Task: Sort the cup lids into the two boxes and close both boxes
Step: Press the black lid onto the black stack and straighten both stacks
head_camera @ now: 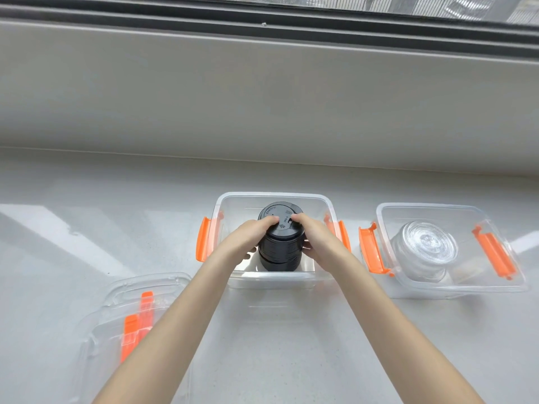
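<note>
Box lid (pixel 128 325), loose on worktop (pixel 291 345), near left; left hand (pixel 248 237) and right hand (pixel 316 237), grip clasping black lid stack (pixel 280 252) inside middle box (pixel 271 282); clear lids (pixel 424 249) in right box (pixel 455 287), uncovered.

Box lids (pixel 131 325) cut off by bottom edge; embossed lid lettering illegible.

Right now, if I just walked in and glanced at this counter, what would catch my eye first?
Probably the tall stack of black lids in the middle clear box, with the left hand and the right hand clasped around it. Next, the bright orange latches on the boxes stand out against the pale counter. To the right, a second box holds a stack of clear lids.
</note>
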### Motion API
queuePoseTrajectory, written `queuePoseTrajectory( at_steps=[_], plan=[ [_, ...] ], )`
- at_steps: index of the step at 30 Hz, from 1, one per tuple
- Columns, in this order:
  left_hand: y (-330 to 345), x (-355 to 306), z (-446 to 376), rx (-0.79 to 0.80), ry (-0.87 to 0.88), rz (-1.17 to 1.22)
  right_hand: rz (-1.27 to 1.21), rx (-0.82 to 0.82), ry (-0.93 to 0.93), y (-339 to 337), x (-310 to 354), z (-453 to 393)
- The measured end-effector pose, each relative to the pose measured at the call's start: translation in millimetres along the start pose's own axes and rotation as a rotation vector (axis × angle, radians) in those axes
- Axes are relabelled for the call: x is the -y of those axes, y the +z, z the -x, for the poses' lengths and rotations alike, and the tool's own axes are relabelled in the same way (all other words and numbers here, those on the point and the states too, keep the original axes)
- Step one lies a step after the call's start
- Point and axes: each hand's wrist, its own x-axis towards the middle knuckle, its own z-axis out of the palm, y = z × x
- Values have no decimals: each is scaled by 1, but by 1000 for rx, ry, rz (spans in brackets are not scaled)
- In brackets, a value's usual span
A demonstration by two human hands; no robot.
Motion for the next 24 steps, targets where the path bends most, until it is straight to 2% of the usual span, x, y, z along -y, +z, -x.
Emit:
queuePoseTrajectory(
  at_steps=[6, 12, 18, 24],
  plan=[
    [4, -2, 0, 5, -39, -38, -37, -21, 72, 1, 1, 5],
    [5, -5, 5, 65, -80, 39, -71, -17, 144, 5, 2, 3],
    [2, -6, 4, -4, -51, -32, -183, 3, 170, 5, 3, -1],
    [1, -3, 6, 59, -99, 2, -150, -8, 186, 8, 4, 0]
  ],
)
